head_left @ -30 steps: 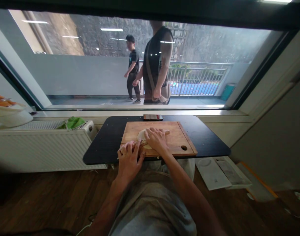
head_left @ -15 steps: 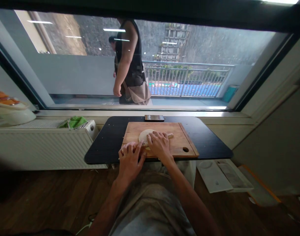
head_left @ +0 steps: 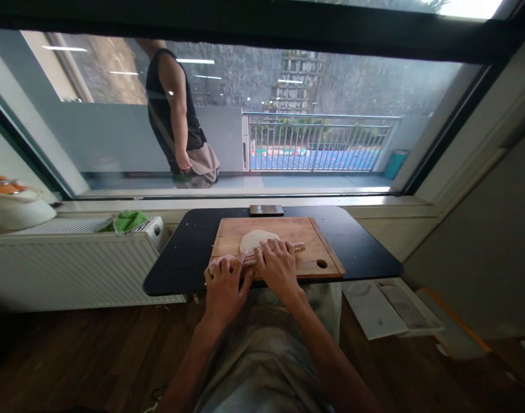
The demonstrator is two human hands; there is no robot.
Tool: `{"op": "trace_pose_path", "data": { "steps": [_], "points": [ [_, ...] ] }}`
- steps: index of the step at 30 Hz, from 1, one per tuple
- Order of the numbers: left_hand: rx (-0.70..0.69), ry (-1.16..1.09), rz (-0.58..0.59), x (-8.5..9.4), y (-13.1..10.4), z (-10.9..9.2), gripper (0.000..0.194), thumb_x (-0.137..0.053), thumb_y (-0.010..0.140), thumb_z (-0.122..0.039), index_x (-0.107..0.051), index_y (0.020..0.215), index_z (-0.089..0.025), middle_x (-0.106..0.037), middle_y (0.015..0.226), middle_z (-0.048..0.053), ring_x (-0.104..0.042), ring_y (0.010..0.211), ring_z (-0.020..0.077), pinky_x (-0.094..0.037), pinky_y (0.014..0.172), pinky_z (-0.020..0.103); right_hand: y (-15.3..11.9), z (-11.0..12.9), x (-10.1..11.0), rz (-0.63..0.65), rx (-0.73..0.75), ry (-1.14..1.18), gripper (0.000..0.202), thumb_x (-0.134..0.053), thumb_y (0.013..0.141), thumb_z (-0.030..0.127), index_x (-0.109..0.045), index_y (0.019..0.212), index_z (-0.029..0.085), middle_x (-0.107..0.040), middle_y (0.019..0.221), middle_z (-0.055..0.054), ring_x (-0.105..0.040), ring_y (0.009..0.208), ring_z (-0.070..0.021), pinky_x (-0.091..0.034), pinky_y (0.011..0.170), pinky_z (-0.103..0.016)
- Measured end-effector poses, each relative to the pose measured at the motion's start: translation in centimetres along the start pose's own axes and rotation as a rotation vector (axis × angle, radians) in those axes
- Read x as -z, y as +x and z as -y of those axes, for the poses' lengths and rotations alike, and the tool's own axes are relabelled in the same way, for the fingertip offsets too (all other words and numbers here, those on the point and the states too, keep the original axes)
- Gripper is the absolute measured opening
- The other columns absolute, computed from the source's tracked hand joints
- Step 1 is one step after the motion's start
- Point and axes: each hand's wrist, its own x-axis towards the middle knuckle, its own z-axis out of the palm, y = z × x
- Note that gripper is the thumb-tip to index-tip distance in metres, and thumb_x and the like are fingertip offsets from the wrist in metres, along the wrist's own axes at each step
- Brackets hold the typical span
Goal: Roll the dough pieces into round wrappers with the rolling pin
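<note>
A wooden cutting board [head_left: 309, 229] lies on a small black table. On it is a flat, pale round of dough [head_left: 256, 238], its near edge partly under a thin rolling pin [head_left: 250, 260]. My left hand [head_left: 226, 281] is on the pin's left end at the board's near left corner, fingers bent over it. My right hand [head_left: 278, 265] curls over the pin toward its right end, which sticks out past the fingers. The hands are slightly apart, with printed lettering on the pin showing between them.
The black table [head_left: 361, 246] stands under a window. A dark flat object [head_left: 266, 210] lies at its far edge. On the left, a radiator [head_left: 73, 264] carries a green cloth [head_left: 131, 221]. White boxes [head_left: 374, 310] are at the lower right. A person [head_left: 174, 109] is outside the window.
The pin and my right hand have shifted slightly toward me across the dough, showing more of the round. Outside, the person has moved left. The view has tilted slightly.
</note>
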Motion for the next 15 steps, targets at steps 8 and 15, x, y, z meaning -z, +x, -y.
{"op": "trace_pose_path", "data": {
  "steps": [8, 15],
  "points": [
    [0.014, -0.028, 0.002, 0.2, 0.0, -0.2, 0.053, -0.052, 0.111, -0.051, -0.063, 0.157, -0.029, -0.066, 0.136, 0.016, -0.055, 0.126, 0.0362, -0.044, 0.106, 0.053, 0.2, -0.2, 0.1, 0.015, 0.003, -0.008, 0.038, -0.046, 0.118, 0.043, -0.075, 0.133, 0.024, -0.075, 0.139, -0.011, -0.061, 0.131, -0.0276, -0.035, 0.116, -0.044],
    [0.036, 0.001, 0.114, 0.7, 2.0, -0.2, 0.058, -0.047, 0.111, -0.058, -0.062, 0.158, -0.027, -0.067, 0.140, 0.017, -0.056, 0.130, 0.0369, -0.046, 0.106, 0.056, 3.7, -0.6, -0.1, 0.143, 0.001, -0.031, 0.040, -0.042, 0.118, 0.045, -0.077, 0.126, 0.026, -0.075, 0.140, -0.010, -0.063, 0.129, -0.0262, -0.040, 0.110, -0.042]
  ]
}}
